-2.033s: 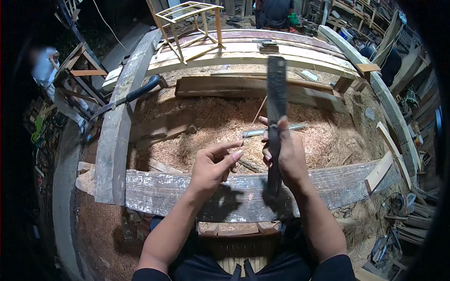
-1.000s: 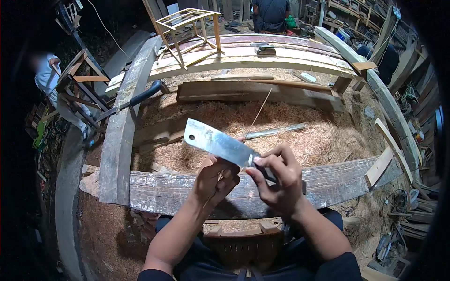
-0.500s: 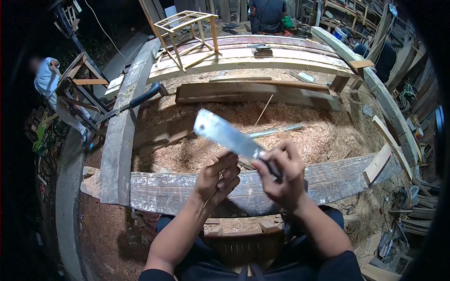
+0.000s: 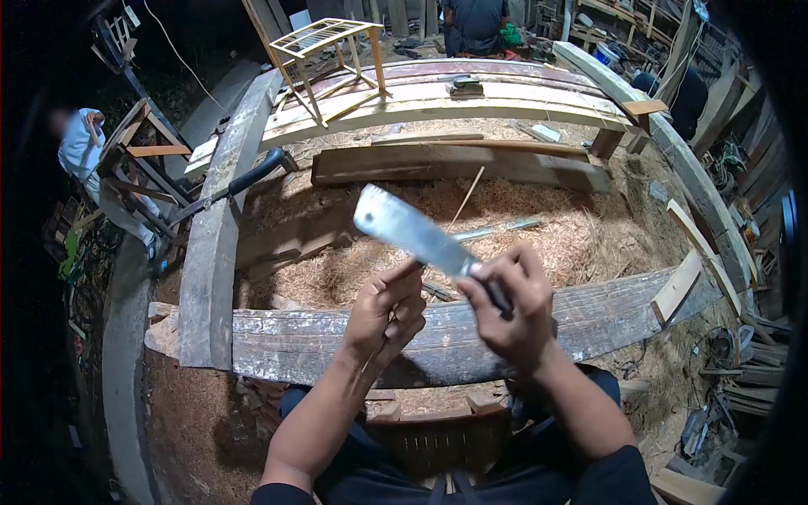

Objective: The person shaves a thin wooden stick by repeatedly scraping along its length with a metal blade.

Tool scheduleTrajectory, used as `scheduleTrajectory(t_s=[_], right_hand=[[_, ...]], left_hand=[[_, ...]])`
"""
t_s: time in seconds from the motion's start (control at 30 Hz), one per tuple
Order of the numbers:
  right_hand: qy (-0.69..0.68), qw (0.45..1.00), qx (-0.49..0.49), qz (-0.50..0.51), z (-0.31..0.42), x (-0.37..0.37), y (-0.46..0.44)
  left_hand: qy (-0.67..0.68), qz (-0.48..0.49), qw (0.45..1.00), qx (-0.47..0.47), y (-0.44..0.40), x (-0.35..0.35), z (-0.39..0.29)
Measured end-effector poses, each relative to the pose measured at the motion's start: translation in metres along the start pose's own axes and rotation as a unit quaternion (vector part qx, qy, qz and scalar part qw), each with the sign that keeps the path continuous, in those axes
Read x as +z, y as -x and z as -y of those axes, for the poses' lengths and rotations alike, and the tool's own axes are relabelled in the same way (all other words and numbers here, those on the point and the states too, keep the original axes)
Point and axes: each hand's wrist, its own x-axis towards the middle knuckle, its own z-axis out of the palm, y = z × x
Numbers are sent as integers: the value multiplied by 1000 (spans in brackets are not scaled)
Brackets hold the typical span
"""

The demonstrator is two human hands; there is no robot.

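Note:
My right hand is wrapped around the dark handle of a cleaver. Its broad metal blade points up and to the left, with a small hole near the squared end. Below the blade, my left hand is closed in a pinch, its fingertips close to the cutting edge. What looks like a thin stick runs through those fingers toward the wrist; most of it is hidden. Both hands are above a weathered plank lying across in front of me.
Wood shavings cover the ground beyond the plank. A thick beam runs along the left. Further back, a small wooden frame and a hand plane rest on long boards. One person stands at left; another is at the back.
The cleaver has shifted slightly right and down relative to my left hand, which has moved a little left. Both grips are unchanged. The whole view has shifted slightly.

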Motion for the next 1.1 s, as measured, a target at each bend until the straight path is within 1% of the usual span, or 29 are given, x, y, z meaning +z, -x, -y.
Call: scheduleTrajectory(t_s=[0.07, 0.1, 0.17, 0.2, 0.27, 0.3, 0.33, 0.4, 0.43, 0.47, 0.53, 0.57, 0.6, 0.63, 0.67, 0.73, 0.77, 0.8, 0.87, 0.93, 1.0, 1.03, 1.07, 1.1], right_hand=[[29, 1000, 7, 1, -3, -3, -4], [15, 1000, -21, 12, 1, -4, -3], [-1, 998, -58, 20, 5, -2, 3], [-2, 998, -56, 20, 3, -3, 1], [13, 999, 32, 10, -3, -5, -3], [9, 1000, 27, 3, -5, -3, -2], [12, 1000, 23, 3, -2, -3, -1], [-31, 998, -41, 26, 9, -1, 6], [-27, 999, -43, 15, 2, 1, 6], [1, 1000, -22, 6, -8, -2, 3], [46, 994, 84, -57, -32, -3, -7], [-32, 984, 161, -73, -34, -7, -12], [-109, 962, 235, -87, -35, -10, -15], [-205, 931, 290, -85, -36, -11, -14], [-204, 932, 288, -85, -34, -13, -14], [-287, 862, 418, -18, -25, -17, -15], [-336, 849, 406, -44, -12, -15, -21], [-336, 847, 410, -45, -15, -15, -19], [-373, 835, 406, -17, -22, -15, -19], [-362, 845, 393, -21, -22, -13, -21], [-366, 844, 391, 28, -28, -11, -22], [-381, 832, 404, 5, -18, -10, -27], [-381, 832, 404, 5, -21, -10, -27], [-393, 834, 387, 26, -25, -9, -25]], left_hand=[[-2, 24, 1000, -1, 0, -2, 0], [0, 27, 1000, 2, -1, -6, 0], [-70, 28, 997, -12, 0, -15, -1], [-72, 26, 997, -13, 0, -13, -1], [-2, 28, 1000, 12, 1, -4, -1], [-12, 8, 1000, 7, 2, 2, -2], [-10, 12, 1000, 10, 0, -4, -1], [-52, 44, 998, 16, -2, -15, 0], [-62, -13, 998, 7, -1, -12, 1], [-3, -8, 1000, 0, -3, -7, -1], [-27, -11, 1000, -5, -3, -8, -1], [-27, -7, 1000, -4, -4, -7, -2], [-49, -6, 999, -4, -3, -6, -2], [-71, -6, 997, -4, -3, -6, -3], [-70, -5, 998, -4, -4, -6, -3], [-92, -4, 996, -2, -6, -7, 0], [-92, -5, 996, -6, -7, -8, 2], [-99, -3, 995, -1, -7, -8, 3], [-107, 0, 994, 7, -9, -7, 4], [-135, -24, 991, 11, -10, -5, 7], [-148, -19, 989, 17, -15, -9, 12], [-162, -15, 986, 22, -16, -10, 14], [-162, -15, 986, 22, -16, -10, 15], [-169, -19, 985, 20, -15, -9, 15]])
